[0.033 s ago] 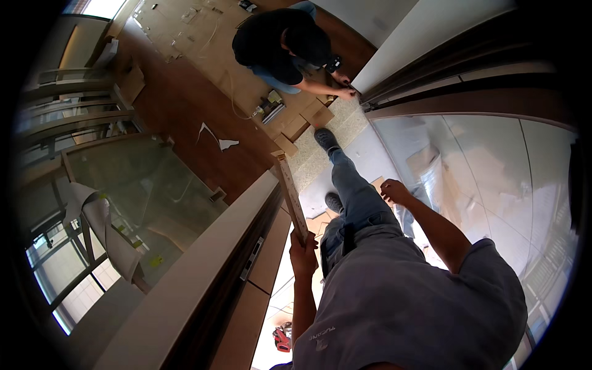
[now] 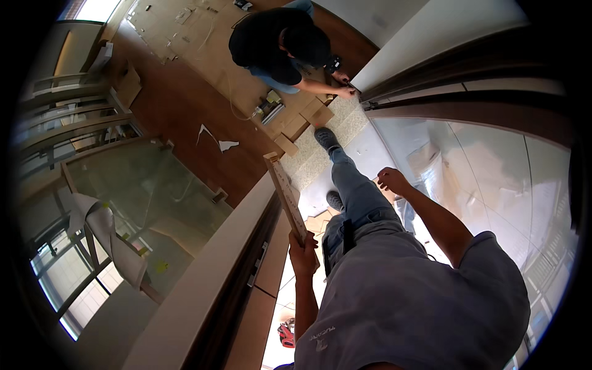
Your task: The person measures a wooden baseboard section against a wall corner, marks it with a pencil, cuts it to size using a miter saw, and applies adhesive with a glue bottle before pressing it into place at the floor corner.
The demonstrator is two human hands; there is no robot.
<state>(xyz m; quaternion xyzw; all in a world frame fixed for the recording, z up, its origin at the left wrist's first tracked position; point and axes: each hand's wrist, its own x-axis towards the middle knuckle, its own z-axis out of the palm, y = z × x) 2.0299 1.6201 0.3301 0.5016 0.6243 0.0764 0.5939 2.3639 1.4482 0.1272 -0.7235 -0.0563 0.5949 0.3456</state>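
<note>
My left hand is wrapped round the lower part of a long, narrow wooden strip with small marks along its face. The strip slants up and away from me beside the dark edge of the door frame. My right hand hangs in the air to the right of my leg, its fingers curled in with nothing visible in them. At the far side a crouching co-worker in dark clothes has both hands low at the base of the opposite door frame. What those hands hold is too small to tell.
Glass panels stand on the left, beside a rolled sheet. Cardboard pieces and a torn white scrap lie on the floor. A glossy panel rises at right. A red tool sits low behind my left arm.
The far end of the wooden strip has swung slightly to the left. My right hand has risen and moved left a little. The co-worker's hands stay at the frame.
</note>
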